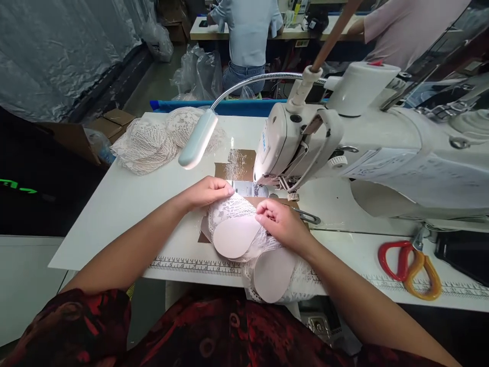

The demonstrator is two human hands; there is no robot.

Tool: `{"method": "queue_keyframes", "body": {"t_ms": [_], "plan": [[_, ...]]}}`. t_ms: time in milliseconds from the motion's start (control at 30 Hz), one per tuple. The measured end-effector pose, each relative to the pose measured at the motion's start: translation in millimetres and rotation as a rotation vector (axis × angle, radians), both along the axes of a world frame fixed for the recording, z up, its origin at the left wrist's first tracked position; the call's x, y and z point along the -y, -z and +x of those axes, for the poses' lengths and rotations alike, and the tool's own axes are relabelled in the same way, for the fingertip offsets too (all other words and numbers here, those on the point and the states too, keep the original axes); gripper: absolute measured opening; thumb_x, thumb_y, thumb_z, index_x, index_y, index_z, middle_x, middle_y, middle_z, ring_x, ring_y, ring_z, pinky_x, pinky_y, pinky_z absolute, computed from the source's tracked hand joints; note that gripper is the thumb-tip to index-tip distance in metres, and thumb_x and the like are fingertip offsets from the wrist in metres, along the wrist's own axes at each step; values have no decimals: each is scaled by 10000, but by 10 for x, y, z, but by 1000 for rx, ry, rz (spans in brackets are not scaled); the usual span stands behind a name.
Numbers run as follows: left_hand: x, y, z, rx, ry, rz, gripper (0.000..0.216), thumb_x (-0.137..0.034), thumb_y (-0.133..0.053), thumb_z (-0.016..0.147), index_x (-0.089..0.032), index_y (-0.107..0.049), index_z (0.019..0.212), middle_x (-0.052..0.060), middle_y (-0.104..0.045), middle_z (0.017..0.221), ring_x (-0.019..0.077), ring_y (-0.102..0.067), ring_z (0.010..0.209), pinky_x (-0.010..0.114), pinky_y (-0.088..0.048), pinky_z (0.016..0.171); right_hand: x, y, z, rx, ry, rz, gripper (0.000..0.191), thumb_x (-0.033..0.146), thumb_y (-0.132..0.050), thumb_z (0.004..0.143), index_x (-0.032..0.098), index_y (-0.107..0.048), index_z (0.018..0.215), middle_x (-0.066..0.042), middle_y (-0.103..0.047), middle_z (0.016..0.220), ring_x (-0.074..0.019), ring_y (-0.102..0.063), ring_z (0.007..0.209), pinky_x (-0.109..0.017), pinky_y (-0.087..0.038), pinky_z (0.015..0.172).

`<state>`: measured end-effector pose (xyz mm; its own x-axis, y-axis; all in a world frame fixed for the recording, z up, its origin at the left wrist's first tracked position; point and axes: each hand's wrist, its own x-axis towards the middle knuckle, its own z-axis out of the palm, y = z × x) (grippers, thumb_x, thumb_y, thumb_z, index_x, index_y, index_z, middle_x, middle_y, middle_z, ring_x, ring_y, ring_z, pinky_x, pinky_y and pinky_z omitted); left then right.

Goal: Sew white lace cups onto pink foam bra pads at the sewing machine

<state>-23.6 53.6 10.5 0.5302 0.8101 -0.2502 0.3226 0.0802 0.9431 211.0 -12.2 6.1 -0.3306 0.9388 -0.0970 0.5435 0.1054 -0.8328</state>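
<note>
A white lace bra (pixel 236 238) with two smooth pale cups lies at the near side of the sewing machine (pixel 280 140). Its second cup (pixel 274 275) hangs partly over the table's front edge. My left hand (pixel 209 192) is closed, pinching the lace's upper corner between thumb and finger, just left of the metal needle plate (pixel 244 188). My right hand (pixel 280 221) is closed too, with bent fingertips gripping the lace at the right of the upper cup. Close behind the right hand lies a small metal tool (pixel 308 216), partly hidden.
Lace pieces (pixel 147 142) are heaped at the back left, under a lamp (pixel 198 140) on a bendy neck. Red-and-yellow-handled scissors (pixel 410 267) lie at the right. A printed ruler (pixel 202 266) runs along the front edge. Two people sit or stand beyond the table.
</note>
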Motion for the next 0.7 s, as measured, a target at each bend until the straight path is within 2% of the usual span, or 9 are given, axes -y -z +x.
{"method": "queue_keyframes", "body": {"t_ms": [167,300,400,533,600,700], "plan": [[-87,132,215,-63,-59,214,279,-353,-615,781,-150,-542,605,3,-530,611,98,-442,553,228,-323,529,10,-19,44,112,-100,-44,145,204,-486,793,198,-629,819,36,-573,567,-136,-511,555,-254,-344,546],[-197,151,376,-278,91,478,267,-337,-560,825,-150,-589,635,2,-543,585,113,-459,548,234,-322,532,-6,-7,49,110,-157,-88,180,226,-498,811,186,-644,909,33,-610,547,-140,-552,551,-253,-353,548],[-195,72,384,-335,130,602,263,-387,-537,853,-151,-651,829,37,-601,739,149,-525,650,242,-374,576,-8,9,58,268,-142,34,170,297,-527,829,213,-673,857,27,-611,567,-135,-524,544,-254,-283,515],[70,-79,293,-468,-21,752,315,-381,-479,894,-144,-617,1047,103,-608,973,213,-570,853,294,-457,697,-2,63,83,350,-116,201,207,322,-527,852,199,-652,742,10,-621,634,-124,-501,564,-264,-280,534],[263,-106,292,-546,36,767,314,-355,-474,895,-145,-604,1088,120,-608,1047,236,-579,924,340,-485,777,-4,100,87,351,-116,287,216,328,-519,869,185,-646,769,-7,-636,683,-132,-521,605,-268,-321,571],[471,-49,375,-610,209,788,348,-321,-482,883,-105,-587,1135,173,-584,1166,297,-539,1088,432,-469,918,-15,147,78,404,-138,395,227,333,-500,891,173,-656,928,-45,-658,805,-175,-570,736,-291,-381,666]]}}
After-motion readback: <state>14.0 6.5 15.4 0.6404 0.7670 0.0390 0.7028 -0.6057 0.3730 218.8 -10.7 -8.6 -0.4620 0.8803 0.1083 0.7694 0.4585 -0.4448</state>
